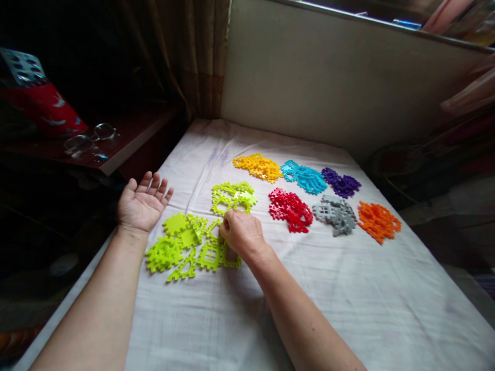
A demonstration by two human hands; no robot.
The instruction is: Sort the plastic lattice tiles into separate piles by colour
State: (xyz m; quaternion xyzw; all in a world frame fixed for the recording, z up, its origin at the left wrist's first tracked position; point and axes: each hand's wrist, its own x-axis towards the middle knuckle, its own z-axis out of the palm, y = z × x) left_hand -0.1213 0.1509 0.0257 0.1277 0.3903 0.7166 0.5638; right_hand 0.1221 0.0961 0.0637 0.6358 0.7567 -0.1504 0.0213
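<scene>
Near the middle of the pale sheet (340, 304), loose green pieces (189, 238) with notched edges lie spread between the two hands, some solid, some open-framed, one of them a window-shaped piece (209, 256); a green heap (164, 253) sits at their left end, and a further green cluster (234, 196) lies just beyond. Over the right part of this spread, the right hand (243, 231) is curled, its thumb and fingertips drawn together at an open-framed green piece; whether they pinch it is hidden. Its back faces up, and the forearm slants in from the lower right. At the sheet's left edge, the left hand (142, 203) rests palm up with nothing in it, fingers apart and slightly bent, pointing away from the body, the forearm rising from the lower left. Beyond and to the right of the green pieces are piles sorted by colour: yellow (258, 167), blue (309, 179) and purple (342, 183) in the far row, with red (290, 210), grey (336, 215) and orange (379, 221) nearer. Past the left hand, eyeglasses (93, 138) lie beside a red patterned container (46, 108) on a dark wooden surface (133, 135), and a brown curtain (201, 62) hangs behind.
</scene>
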